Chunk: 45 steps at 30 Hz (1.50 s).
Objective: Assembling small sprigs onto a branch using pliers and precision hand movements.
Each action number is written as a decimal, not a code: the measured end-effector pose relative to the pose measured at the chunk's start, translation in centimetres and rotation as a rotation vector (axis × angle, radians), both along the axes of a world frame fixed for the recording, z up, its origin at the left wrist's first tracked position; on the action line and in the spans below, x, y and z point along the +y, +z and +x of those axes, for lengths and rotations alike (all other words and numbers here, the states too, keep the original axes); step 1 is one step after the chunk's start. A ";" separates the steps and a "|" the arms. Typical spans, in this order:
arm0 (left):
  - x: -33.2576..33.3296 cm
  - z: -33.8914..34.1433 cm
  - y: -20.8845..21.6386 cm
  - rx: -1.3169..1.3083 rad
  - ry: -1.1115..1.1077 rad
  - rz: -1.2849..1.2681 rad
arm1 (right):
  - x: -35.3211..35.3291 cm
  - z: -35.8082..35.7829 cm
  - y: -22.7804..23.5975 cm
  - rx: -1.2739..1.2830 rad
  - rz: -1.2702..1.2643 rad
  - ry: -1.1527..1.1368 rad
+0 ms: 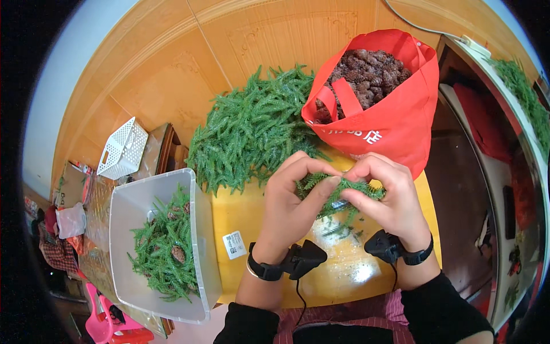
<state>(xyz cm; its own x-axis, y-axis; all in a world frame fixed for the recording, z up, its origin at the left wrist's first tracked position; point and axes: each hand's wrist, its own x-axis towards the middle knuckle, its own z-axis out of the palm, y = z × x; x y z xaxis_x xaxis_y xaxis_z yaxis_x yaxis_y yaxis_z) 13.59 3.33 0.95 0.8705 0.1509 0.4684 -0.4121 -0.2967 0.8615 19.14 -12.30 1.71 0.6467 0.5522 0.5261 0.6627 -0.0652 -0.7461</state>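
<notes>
My left hand (pixel 293 198) and my right hand (pixel 394 192) meet over the yellow table (pixel 238 213), both pinching a green artificial pine sprig (pixel 334 200). Thumbs and forefingers close on it from either side, and its needles show between and below them. Whether a pine cone is among the needles is hidden by my fingers. Just beyond my hands, a red cloth bag (pixel 381 137) stands full of brown pine cones (pixel 372 74). To its left lies a large heap of loose green sprigs (pixel 252 123).
A translucent plastic bin (pixel 208 258) at the left holds sprigs with pine cones (pixel 166 252). Between bin and left wrist lies a white label (pixel 234 245). A white perforated basket (pixel 124 150) sits behind the bin; a pink chair (pixel 98 321) is at lower left. Needle scraps dot the table.
</notes>
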 end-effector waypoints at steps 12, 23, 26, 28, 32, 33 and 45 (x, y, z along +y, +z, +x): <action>-1.2 -0.6 0.4 0.232 -0.081 -0.291 | 0.4 -0.4 -1.2 -0.555 -0.083 -0.397; 0.3 0.0 -0.3 -0.341 0.085 0.132 | -0.5 -0.3 0.1 0.560 0.188 0.226; 0.4 0.1 0.0 -0.375 0.011 0.172 | -0.5 -0.3 0.2 0.768 0.287 0.250; 0.4 0.2 -0.1 -0.361 -0.008 0.183 | -0.9 0.2 -0.3 0.702 0.291 0.284; 0.8 0.0 0.4 -0.394 -0.102 0.290 | -0.9 0.2 -0.6 0.671 0.287 0.281; 0.9 0.1 0.3 -0.393 -0.102 0.289 | -0.8 0.2 -0.7 0.707 0.297 0.280; 0.2 -0.4 0.6 -0.368 0.011 0.243 | 0.2 -0.6 -1.0 0.764 0.422 0.228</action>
<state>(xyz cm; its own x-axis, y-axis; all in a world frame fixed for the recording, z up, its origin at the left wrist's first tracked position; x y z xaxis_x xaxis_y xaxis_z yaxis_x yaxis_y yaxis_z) 13.14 3.54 1.59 0.6378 0.0065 0.7702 -0.6741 -0.4789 0.5623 18.50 -12.15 0.70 0.8017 0.5682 0.1855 -0.0606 0.3860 -0.9205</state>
